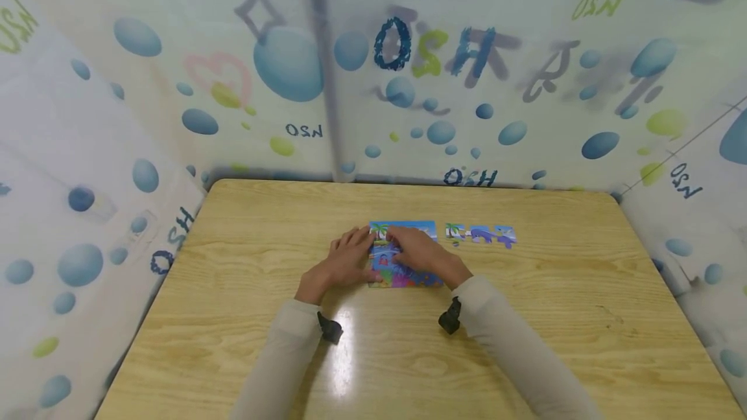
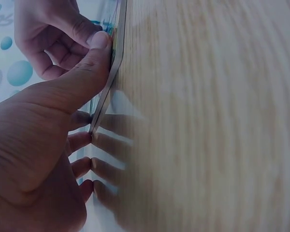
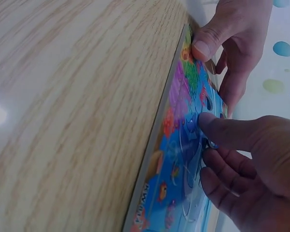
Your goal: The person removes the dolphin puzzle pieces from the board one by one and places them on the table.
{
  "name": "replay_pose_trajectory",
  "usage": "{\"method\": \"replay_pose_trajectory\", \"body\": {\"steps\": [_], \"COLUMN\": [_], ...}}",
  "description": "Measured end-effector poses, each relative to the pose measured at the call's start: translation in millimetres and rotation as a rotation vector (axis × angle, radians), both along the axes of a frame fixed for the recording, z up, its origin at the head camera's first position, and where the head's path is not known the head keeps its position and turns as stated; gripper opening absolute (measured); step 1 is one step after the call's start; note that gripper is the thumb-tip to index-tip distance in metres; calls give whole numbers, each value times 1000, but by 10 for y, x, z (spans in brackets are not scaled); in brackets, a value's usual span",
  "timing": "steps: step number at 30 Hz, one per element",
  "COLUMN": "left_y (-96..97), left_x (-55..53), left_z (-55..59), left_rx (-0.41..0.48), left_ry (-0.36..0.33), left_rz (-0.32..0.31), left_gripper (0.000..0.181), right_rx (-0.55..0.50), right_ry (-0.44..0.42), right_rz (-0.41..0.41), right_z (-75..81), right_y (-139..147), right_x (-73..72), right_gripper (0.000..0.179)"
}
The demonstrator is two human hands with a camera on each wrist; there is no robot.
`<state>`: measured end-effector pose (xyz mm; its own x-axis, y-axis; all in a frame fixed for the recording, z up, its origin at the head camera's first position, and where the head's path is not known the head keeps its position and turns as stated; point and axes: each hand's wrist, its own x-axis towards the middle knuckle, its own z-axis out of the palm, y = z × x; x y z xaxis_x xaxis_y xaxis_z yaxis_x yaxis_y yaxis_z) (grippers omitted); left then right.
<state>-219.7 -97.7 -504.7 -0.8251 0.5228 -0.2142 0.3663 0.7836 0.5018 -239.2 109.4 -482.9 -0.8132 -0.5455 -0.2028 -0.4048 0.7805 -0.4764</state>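
A jigsaw board (image 1: 403, 279) with a bright sea scene lies flat on the wooden table. My left hand (image 1: 348, 259) steadies its left side, the thumb pressing on top near the close corner. The other left fingertips, spread out, rest on the table along the board's edge, as the left wrist view shows. Over the upper middle of the picture, my right hand (image 1: 421, 249) pinches a small puzzle piece (image 3: 211, 144) between thumb and fingers, mostly hidden by them. Right of the board lie loose pieces: a palm-tree piece (image 1: 454, 231) and purple dolphin pieces (image 1: 481, 234).
The wooden table (image 1: 233, 342) reaches back to a wall (image 1: 373, 115) patterned with blue and green drops. Bare wood surrounds the board and loose pieces. A dark wrist camera (image 1: 331, 328) sits on the left wrist, another (image 1: 450, 316) on the right.
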Motion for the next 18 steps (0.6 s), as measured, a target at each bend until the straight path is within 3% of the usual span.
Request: {"method": "replay_pose_trajectory", "body": {"steps": [8,18], "left_y": [15,-3], "left_x": [-5,-6], "left_z": [-3,4], "left_rx": [-11,7], "left_ry": [12,-11], "left_rz": [7,0], "left_gripper": [100,100], "right_rx": [-5,-13], "right_ry": [24,171], "right_rz": [22,27], "right_z": [3,14], "right_y": [15,219], "right_x": [22,42], "right_gripper": [37,44]}}
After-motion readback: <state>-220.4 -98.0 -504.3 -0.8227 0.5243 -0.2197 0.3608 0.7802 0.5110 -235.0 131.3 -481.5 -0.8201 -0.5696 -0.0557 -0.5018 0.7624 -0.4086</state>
